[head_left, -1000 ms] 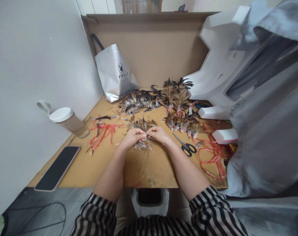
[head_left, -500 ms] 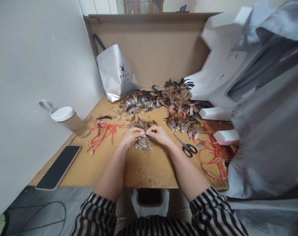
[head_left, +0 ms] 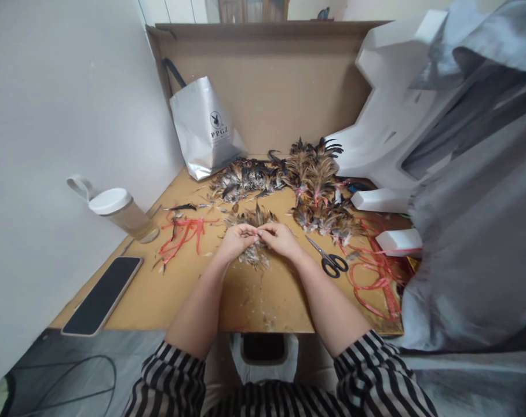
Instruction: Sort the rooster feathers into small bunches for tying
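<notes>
My left hand point(head_left: 237, 240) and my right hand point(head_left: 280, 238) meet fingertip to fingertip over a small pile of brown and grey feathers point(head_left: 255, 256) near the front of the table. Both hands are closed in a pinch. Whatever lies between the fingertips is too small to make out, and the hands cover the middle of the pile. Dark feather tips stand up behind my fingers. Black-handled scissors point(head_left: 332, 263) lie to the right of my right hand. Red plastic strips point(head_left: 185, 234) lie left of my left hand.
Feather bundles tied with red point(head_left: 315, 174) and loose dark feathers point(head_left: 249, 179) lie at the back. A silver bag point(head_left: 202, 127) leans there. At left are a lidded cup point(head_left: 124, 214) and a phone point(head_left: 104, 295). Tangled red strips point(head_left: 376, 278) and white foam point(head_left: 397, 240) flank the right edge.
My left hand has turned slightly so that more of its back shows, and its fingertips have drawn closer to the right ones. Dark feather tips now stand higher behind the hands.
</notes>
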`<state>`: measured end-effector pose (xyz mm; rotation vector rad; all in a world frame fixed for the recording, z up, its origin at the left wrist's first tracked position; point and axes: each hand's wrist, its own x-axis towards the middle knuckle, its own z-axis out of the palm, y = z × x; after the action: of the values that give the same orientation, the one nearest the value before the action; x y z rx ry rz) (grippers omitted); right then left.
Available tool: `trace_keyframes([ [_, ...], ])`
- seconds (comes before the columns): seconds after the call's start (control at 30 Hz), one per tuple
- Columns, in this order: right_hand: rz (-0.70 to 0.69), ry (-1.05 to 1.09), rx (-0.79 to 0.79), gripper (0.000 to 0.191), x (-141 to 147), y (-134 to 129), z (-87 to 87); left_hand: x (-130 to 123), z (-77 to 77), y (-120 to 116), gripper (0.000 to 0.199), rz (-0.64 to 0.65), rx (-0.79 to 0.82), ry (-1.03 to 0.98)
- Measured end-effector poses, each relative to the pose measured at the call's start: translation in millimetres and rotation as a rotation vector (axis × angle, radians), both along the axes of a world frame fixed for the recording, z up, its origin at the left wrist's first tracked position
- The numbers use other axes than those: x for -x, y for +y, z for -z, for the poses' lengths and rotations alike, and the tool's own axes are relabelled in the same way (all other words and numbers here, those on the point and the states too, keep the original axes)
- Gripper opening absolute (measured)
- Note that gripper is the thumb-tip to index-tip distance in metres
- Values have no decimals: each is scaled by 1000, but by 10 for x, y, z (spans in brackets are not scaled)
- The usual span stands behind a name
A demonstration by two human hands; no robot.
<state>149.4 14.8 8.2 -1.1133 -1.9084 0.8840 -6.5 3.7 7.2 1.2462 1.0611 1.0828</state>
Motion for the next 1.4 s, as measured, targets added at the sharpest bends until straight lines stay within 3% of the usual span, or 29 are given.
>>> trace_keyframes([
  [0.23,-18,-5,-81,23,-42,43,-2,-12,6,-7,27,-13,-66,23],
  [0.43,-98,87,50,26,-45,68,49,-4,3,-20,32,24,-70,18],
  [0.73,-7,266,313,26,-1,118,156,-3,40,-6,32,23,-137,37],
  [0.97,72,150,270,26,-9,79,79,15,175,57,17,-128,-422,373],
  [1.13,81,122,276,26,14,81,82,20,148,43,14,-232,-602,635],
  [1.4,111,159,242,25,43,126,177,23,114,17,11,-225,-665,730],
])
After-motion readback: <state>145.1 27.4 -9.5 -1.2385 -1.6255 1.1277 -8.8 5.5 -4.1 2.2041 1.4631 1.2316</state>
